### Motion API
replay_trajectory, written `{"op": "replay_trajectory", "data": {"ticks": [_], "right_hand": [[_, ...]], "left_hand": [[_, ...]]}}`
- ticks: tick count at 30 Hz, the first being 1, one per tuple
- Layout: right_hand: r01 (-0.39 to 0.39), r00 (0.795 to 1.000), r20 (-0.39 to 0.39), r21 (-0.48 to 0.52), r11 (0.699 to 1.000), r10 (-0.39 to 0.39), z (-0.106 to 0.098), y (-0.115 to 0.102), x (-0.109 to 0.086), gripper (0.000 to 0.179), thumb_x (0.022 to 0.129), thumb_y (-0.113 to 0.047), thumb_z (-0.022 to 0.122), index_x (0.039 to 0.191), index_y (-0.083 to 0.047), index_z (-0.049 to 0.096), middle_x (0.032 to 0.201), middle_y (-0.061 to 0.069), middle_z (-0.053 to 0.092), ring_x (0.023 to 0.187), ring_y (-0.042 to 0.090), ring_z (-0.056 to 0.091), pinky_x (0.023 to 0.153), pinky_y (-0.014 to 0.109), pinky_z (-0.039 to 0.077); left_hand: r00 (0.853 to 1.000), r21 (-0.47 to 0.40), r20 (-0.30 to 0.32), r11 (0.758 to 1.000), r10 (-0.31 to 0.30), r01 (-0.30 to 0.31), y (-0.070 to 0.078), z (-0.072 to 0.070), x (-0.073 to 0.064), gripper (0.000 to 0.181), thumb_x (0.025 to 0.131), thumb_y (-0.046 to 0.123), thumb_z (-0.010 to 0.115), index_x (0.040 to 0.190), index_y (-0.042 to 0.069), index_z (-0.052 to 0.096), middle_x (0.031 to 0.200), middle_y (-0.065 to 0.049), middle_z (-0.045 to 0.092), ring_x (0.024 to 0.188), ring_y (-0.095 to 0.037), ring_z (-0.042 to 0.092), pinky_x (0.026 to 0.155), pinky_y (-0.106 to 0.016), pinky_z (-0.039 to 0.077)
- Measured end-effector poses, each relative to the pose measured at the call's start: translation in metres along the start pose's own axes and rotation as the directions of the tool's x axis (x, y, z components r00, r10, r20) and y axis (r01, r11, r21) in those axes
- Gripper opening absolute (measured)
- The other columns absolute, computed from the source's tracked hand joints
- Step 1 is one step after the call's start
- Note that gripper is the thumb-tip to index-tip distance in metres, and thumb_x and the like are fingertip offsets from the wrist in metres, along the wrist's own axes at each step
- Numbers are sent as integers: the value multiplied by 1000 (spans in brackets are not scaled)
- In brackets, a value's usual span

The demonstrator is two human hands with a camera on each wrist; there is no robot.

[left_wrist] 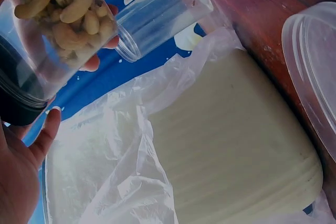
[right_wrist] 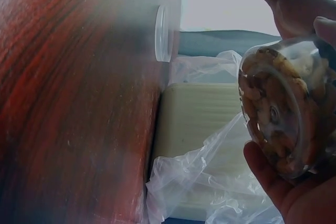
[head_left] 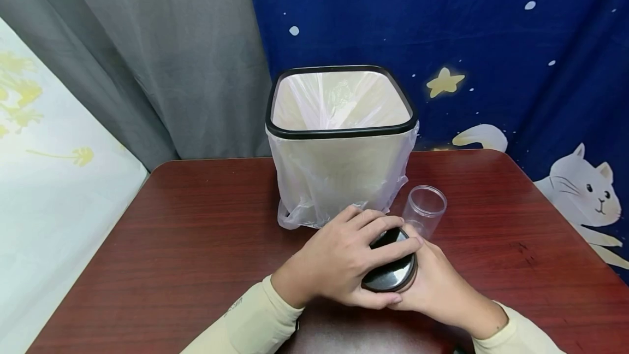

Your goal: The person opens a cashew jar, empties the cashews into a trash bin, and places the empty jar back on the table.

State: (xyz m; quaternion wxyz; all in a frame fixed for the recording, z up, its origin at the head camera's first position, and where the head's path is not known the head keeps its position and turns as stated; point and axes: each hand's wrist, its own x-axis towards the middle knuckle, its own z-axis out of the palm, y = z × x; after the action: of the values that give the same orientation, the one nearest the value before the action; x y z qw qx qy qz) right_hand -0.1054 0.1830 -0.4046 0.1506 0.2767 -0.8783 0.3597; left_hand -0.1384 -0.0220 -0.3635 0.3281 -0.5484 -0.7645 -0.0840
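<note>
In the head view a jar with a glossy black lid (head_left: 395,275) is held between both hands above the table. My left hand (head_left: 344,258) lies over the top, its fingers and thumb spread around the lid's edge. My right hand (head_left: 437,285) grips the body of the jar from the right, hiding most of it. Seen from the left wrist, the clear jar (left_wrist: 68,19) contains several cashews (left_wrist: 79,1) and is tilted. Its base faces the right wrist camera, with right-hand fingers (right_wrist: 265,174) beneath it. A second clear container (head_left: 426,209) stands uncapped just behind my right hand.
A cream bin (head_left: 339,163) with a black rim and a clear bag liner stands at the table's far edge, directly beyond the hands. Clear round plastic (left_wrist: 317,72) shows at the left wrist view's right side. The dark red table (head_left: 211,234) extends to both sides.
</note>
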Motion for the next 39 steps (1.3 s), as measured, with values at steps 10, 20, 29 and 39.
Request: {"op": "replay_trajectory", "data": {"ticks": [10, 20, 29, 39], "right_hand": [[30, 999, 15, 22, 999, -31, -1, 2, 0, 105, 51, -25, 95, 142, -17, 44, 122, -6, 65, 103, 9, 64, 91, 10, 45], [42, 999, -9, -6, 999, -42, 2, -1, -1, 104, 46, -23, 92, 140, -15, 49, 121, -6, 66, 100, 6, 65, 90, 7, 43], [34, 999, -32, -50, 998, -36, 4, -1, -1, 104, 42, -23, 91, 138, -13, 50, 120, -6, 67, 98, 7, 66, 89, 5, 42], [15, 999, -31, -23, 1000, -15, 4, -1, -2, 104, 47, -25, 94, 140, -15, 49, 122, -6, 65, 100, 7, 65, 89, 6, 42]], "left_hand": [[999, 16, -27, 999, 31, -31, 0, -1, 0, 65, 87, 67, 49, 138, 27, 59, 128, -2, 62, 115, -16, 57, 93, -34, 46], [998, 46, -67, 999, 14, -11, 2, 1, 0, 65, 84, 67, 50, 132, 24, 62, 117, -3, 64, 98, -19, 60, 85, -34, 47], [998, 38, -63, 999, -6, 8, 3, 3, 1, 62, 84, 64, 51, 129, 24, 63, 116, -3, 63, 99, -19, 59, 86, -34, 47], [998, 38, -61, 999, -20, 22, 4, 4, 1, 58, 85, 62, 50, 128, 25, 63, 115, -2, 62, 99, -19, 58, 86, -34, 48]]}}
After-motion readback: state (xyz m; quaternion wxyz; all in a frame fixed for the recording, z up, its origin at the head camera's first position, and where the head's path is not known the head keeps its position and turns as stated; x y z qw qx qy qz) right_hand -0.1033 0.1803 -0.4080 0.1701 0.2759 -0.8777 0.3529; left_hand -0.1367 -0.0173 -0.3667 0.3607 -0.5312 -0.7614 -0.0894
